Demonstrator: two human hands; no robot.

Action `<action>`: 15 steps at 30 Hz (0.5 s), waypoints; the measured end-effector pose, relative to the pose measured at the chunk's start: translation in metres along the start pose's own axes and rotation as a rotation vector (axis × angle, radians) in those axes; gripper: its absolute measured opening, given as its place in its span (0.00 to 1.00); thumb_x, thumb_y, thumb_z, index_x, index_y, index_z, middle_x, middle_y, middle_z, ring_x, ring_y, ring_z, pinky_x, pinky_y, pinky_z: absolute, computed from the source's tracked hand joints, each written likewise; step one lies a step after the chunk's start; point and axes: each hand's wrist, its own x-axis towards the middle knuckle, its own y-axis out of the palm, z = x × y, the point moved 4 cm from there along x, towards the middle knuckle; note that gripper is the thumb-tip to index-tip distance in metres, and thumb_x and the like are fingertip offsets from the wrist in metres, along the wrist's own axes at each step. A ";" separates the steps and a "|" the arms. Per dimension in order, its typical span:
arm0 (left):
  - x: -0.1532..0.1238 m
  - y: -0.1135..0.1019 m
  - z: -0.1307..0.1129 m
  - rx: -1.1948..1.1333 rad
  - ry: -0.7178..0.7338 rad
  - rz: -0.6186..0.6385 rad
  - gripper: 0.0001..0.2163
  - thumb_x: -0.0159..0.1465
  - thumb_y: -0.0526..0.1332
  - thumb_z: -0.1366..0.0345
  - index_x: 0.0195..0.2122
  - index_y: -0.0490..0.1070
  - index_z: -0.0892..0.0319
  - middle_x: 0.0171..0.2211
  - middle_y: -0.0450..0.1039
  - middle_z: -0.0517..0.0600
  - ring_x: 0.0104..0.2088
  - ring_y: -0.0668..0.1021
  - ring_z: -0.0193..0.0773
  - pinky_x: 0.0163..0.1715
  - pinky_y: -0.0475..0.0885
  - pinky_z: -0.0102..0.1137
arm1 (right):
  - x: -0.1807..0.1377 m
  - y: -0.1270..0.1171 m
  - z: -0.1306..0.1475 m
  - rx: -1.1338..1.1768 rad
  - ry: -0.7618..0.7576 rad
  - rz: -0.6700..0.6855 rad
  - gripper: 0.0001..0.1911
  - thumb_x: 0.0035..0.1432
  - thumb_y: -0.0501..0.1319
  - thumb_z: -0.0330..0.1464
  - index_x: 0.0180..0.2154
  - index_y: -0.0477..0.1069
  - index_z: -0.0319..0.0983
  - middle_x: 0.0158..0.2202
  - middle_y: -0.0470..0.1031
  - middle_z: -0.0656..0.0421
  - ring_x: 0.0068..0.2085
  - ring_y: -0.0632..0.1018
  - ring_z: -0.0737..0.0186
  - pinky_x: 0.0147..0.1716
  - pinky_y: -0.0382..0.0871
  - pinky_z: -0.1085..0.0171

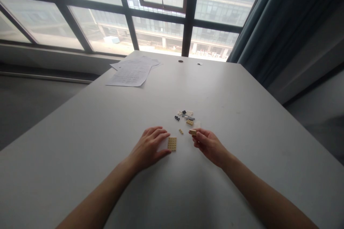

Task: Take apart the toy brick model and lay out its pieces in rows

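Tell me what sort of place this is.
Probably an office or meeting room: a big white table with cable holes, printed papers on it, and tall windows facing other buildings. The right hand holds a small brick; the left hand rests beside a plate.

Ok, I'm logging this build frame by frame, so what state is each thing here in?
Left hand: open, flat on the white table.
Flat tan studded plastic plate: lying studs up, by the left fingertips.
Right hand: shut in a pinch.
Small tan plastic brick: held at the right fingertips.
Small tan, grey and dark bricks: loose, clustered.
White printed paper sheets: flat, overlapping.
Grey-blue curtain: drawn aside.
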 end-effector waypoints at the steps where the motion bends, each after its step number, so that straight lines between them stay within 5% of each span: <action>1: 0.000 -0.002 0.000 -0.007 -0.010 -0.006 0.22 0.60 0.62 0.51 0.52 0.68 0.55 0.51 0.70 0.54 0.55 0.67 0.49 0.55 0.61 0.44 | -0.003 -0.002 0.001 -0.186 -0.061 0.002 0.16 0.56 0.62 0.45 0.39 0.74 0.40 0.32 0.67 0.59 0.29 0.66 0.66 0.31 0.62 0.65; 6: 0.016 -0.012 -0.010 0.019 -0.152 -0.079 0.20 0.59 0.63 0.50 0.46 0.71 0.57 0.47 0.72 0.54 0.50 0.70 0.47 0.51 0.64 0.42 | -0.017 0.002 -0.003 -0.987 -0.318 0.016 0.09 0.59 0.61 0.32 0.42 0.74 0.41 0.41 0.70 0.55 0.43 0.70 0.57 0.47 0.63 0.57; 15: 0.065 0.009 -0.037 0.179 -0.252 -0.017 0.11 0.58 0.64 0.56 0.35 0.75 0.58 0.39 0.74 0.53 0.44 0.72 0.49 0.45 0.65 0.43 | -0.021 0.008 -0.010 -1.183 -0.342 -0.023 0.07 0.60 0.60 0.31 0.42 0.72 0.41 0.40 0.70 0.55 0.43 0.69 0.57 0.46 0.64 0.58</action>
